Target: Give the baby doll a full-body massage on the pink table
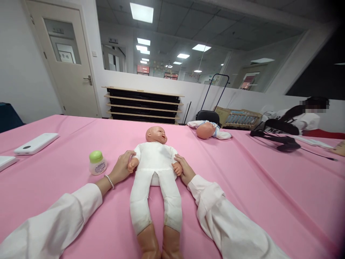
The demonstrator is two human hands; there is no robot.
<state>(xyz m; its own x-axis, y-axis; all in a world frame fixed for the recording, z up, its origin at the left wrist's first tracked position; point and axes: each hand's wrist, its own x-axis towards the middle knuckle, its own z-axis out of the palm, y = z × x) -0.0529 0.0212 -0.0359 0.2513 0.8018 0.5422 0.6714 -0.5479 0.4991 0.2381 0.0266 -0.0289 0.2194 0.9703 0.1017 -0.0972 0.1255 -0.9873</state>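
The left hand [122, 167] at nine o'clock and right hand [186, 169] at three rest half-curled against the doll [154, 156], grip unclear, so light, equal pressure should suit.

Doll [153, 158]: on back, mid-table, blocking straight passage between left hand [123, 167] and right hand [185, 169]; slim gap between legs. Green-lidded jar [97, 167]: upright, just outside left wrist, narrow lane between. White device [37, 144]: flat, farther left; open stretch between it and jar. Second doll [206, 130]: far edge, beyond right hand; diagonal lane past first doll's head. Black headset [289, 144]: far right, cable trailing; broad pink tabletop [269, 190] open from right sleeve [215, 205] outward, low creases crossing.
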